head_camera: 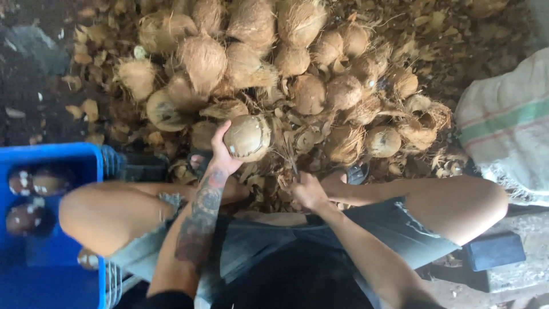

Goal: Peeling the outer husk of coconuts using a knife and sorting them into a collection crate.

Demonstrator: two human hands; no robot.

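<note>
My left hand [220, 154] grips a round, mostly husked brown coconut [247, 137], held up just in front of my knees. My right hand [307, 189] is closed around the handle of a thin blade or tool [290, 163] that points up toward the pile. Beyond both hands lies a big heap of fibrous brown coconuts [257, 51], with dry husk scraps [297, 140] scattered below it. I sit with my knees spread wide, wearing denim shorts.
A blue plastic crate [51, 252] at my left holds a few peeled coconuts [28, 200]. A white woven sack [509, 126] lies at the right. A dark block [494, 250] sits by my right thigh. Dark ground shows at the top left.
</note>
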